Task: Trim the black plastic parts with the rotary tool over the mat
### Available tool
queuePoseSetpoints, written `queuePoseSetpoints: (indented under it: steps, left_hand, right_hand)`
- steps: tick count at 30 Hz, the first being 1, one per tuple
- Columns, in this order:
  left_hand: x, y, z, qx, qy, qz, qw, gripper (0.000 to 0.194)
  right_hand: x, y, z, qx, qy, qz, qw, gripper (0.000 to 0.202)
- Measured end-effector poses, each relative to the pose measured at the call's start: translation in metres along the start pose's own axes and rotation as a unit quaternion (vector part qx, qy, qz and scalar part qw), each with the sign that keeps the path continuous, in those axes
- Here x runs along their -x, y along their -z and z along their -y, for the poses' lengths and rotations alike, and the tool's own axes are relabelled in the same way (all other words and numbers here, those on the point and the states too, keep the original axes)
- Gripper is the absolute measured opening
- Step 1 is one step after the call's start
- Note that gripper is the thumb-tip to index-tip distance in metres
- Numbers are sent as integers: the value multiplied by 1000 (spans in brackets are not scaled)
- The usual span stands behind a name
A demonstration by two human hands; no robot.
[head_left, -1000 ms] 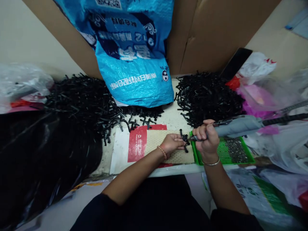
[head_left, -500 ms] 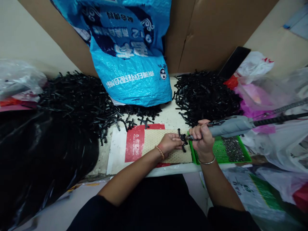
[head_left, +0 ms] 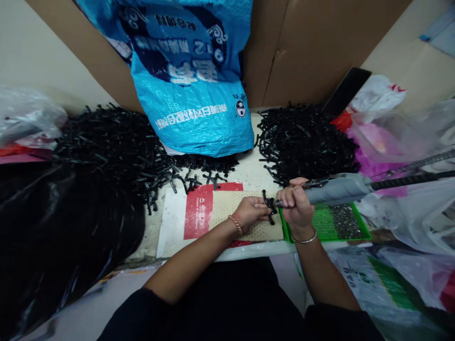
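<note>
Just right of the frame's centre, the left hand (head_left: 253, 210) pinches a small black plastic part (head_left: 270, 207) between thumb and fingers, holding it down on a beige honeycomb mat (head_left: 227, 208). The right hand (head_left: 296, 206) is wrapped in a closed grip around a grey power screwdriver (head_left: 336, 188), whose tip meets the black plastic part at its right side; the tool's body runs off toward the right edge of the frame, where a dark cable continues. Each wrist carries a bracelet.

Directly right of the mat, touching the right hand, lies a green tray (head_left: 359, 232) with a heap of small metal screws (head_left: 341, 221) in it. A red and white sheet (head_left: 196, 215) lies under the mat's left end on the pale surface (head_left: 252, 173).

Beyond the hands, a large pile of black parts (head_left: 113, 147) fills the left middle of the frame, and a second pile (head_left: 305, 142) sits at the upper right of centre. Between them a blue printed sack (head_left: 192, 80) leans against brown cardboard (head_left: 313, 47). Clear and pink plastic bags (head_left: 394, 137) crowd the right side, and a black plastic sheet (head_left: 53, 246) covers the lower left.
</note>
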State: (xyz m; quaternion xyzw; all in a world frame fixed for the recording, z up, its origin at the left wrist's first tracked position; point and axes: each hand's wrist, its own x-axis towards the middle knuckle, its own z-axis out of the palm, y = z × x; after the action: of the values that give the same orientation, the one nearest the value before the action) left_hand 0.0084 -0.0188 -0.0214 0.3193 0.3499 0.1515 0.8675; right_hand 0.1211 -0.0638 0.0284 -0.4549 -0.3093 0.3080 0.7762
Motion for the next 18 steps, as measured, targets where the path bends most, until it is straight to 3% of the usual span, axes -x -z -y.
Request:
queuePoseSetpoints:
  steps: [7, 18]
  left_hand:
    - [1, -1, -2, -11, -1, 2, 1000, 38]
    - [0, -2, -4, -21, 14, -11, 1000, 35]
  right_hand:
    - [2, 2, -5, 18, 18, 39, 999, 23]
    - [-6, 14, -13, 25, -15, 171, 985, 15]
